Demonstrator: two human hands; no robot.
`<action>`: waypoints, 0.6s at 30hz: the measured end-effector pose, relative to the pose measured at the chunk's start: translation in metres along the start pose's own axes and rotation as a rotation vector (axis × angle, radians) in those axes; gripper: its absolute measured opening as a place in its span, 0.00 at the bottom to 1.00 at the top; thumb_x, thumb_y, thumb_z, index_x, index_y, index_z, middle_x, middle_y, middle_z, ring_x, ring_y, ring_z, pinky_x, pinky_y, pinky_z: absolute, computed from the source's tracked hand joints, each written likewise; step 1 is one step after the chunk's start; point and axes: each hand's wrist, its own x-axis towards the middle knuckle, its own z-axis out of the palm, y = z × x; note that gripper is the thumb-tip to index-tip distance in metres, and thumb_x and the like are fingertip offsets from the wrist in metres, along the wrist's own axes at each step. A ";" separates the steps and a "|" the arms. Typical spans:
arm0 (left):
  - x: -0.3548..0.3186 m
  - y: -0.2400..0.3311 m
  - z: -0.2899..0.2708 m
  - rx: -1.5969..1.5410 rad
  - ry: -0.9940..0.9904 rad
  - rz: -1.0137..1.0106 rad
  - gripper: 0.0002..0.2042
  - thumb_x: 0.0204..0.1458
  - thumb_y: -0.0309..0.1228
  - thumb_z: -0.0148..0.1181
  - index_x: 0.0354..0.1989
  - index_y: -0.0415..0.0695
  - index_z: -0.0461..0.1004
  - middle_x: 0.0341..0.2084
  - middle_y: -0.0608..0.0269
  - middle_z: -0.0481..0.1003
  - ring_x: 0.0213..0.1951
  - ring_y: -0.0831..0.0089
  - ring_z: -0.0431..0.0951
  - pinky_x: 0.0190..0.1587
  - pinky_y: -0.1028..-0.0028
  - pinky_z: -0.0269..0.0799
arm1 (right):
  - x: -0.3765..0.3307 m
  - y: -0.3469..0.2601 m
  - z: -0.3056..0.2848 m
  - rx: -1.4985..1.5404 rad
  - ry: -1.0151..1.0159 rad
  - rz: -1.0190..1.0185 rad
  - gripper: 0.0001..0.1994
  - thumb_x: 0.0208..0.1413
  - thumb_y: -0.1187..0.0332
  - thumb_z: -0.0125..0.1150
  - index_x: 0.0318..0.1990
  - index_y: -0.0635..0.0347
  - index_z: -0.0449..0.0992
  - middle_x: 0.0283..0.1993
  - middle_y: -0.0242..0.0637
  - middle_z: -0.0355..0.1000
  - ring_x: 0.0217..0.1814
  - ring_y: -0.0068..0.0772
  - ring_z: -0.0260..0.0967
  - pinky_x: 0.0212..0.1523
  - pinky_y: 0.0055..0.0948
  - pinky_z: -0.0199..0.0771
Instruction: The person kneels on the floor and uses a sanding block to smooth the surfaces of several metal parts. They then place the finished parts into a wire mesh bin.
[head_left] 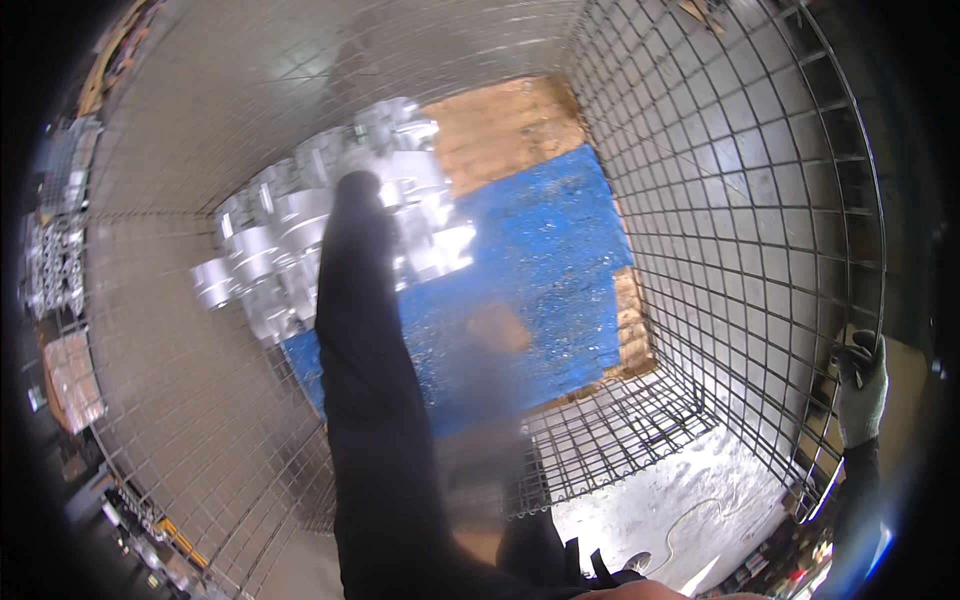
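Observation:
My left arm, in a dark sleeve, stretches down into a large wire mesh cage (740, 215). At its end my left hand (362, 160) is over a pile of shiny silvery metal parts (300, 215). Motion and glare smear its fingers, so whether it grips a part cannot be told. The parts are heaped at the cage's far left, on a worn blue sheet (540, 250). Out to the right, my right hand (862, 392), in a light grey glove with dark fingertips, is closed on the cage's rim wire.
Bare brown board (510, 125) shows beside the blue sheet. Mesh walls rise around it, with a lower mesh panel (620, 430) on the near side. Pale floor (670, 500) lies beyond that panel. Stacked metal parts (60, 260) and a wrapped pallet load (75, 380) stand outside at left.

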 end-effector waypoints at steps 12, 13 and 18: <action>-0.050 0.038 0.011 0.082 -0.019 0.140 0.33 0.54 0.65 0.56 0.45 0.45 0.84 0.46 0.48 0.83 0.50 0.49 0.83 0.52 0.55 0.79 | -0.001 -0.025 0.003 0.006 0.022 -0.001 0.15 0.61 0.77 0.66 0.53 0.64 0.70 0.44 0.42 0.80 0.47 0.35 0.82 0.47 0.31 0.80; -0.068 0.051 0.009 0.159 0.005 0.152 0.31 0.55 0.62 0.56 0.46 0.45 0.83 0.47 0.48 0.82 0.50 0.49 0.83 0.53 0.55 0.79 | -0.001 -0.028 0.002 -0.028 0.011 -0.039 0.15 0.61 0.76 0.66 0.52 0.64 0.70 0.43 0.45 0.80 0.48 0.38 0.83 0.46 0.33 0.80; -0.184 0.102 -0.005 0.019 -0.111 0.251 0.26 0.57 0.53 0.57 0.53 0.44 0.81 0.50 0.44 0.81 0.55 0.49 0.80 0.58 0.55 0.75 | -0.002 -0.026 -0.005 -0.006 0.025 -0.143 0.14 0.62 0.76 0.63 0.52 0.65 0.70 0.42 0.50 0.82 0.46 0.48 0.82 0.45 0.42 0.79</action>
